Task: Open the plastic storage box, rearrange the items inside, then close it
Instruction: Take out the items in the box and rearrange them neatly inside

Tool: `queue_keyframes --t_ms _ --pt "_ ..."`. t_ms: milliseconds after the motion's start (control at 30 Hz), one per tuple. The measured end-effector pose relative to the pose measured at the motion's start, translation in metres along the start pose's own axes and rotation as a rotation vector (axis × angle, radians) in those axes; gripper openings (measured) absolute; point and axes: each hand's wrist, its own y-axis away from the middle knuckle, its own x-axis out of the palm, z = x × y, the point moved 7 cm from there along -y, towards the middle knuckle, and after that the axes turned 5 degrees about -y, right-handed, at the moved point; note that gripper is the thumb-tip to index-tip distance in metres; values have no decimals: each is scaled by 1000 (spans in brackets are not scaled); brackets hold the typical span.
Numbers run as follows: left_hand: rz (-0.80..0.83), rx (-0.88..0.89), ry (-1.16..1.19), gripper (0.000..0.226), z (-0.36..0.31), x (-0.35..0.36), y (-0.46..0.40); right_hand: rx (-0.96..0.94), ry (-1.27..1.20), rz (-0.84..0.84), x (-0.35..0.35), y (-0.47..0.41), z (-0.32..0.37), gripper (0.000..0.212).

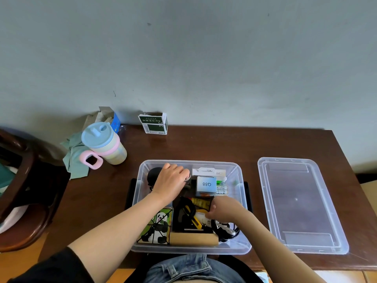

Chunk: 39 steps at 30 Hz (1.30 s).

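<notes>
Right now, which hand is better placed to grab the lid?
Right. The right hand works at the box's right side, and the lid lies just right of it. The left hand is busy far left inside.

The left hand covers whatever its curled fingers grip; we see only a small round end at its 3 o'clock side. We cannot identify the black rounded object at its 9 o'clock. The right hand hides its fingertips against a small white item. The dark wooden chair is cut off by the left edge.
</notes>
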Motion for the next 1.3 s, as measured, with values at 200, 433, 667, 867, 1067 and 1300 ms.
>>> queue_keyframes --t_ms 200,433,667,867,1067,1300 --pt "48 -23 74 34 8 7 9 8 100 35 3 -5 6 36" --pt "122 24 299 15 1 3 23 -2 36 33 7 -5 2 30" --pt "610 -111 109 44 -17 47 37 31 141 113 16 -7 10 34" --pt "702 -210 179 44 -17 62 36 79 138 25 14 -5 7 38" --pt "766 -220 431 50 -12 70 46 -77 -101 -109 -12 10 11 42" --pt "903 -199 461 71 -19 80 40 -414 -893 -67 -31 38 6 34"
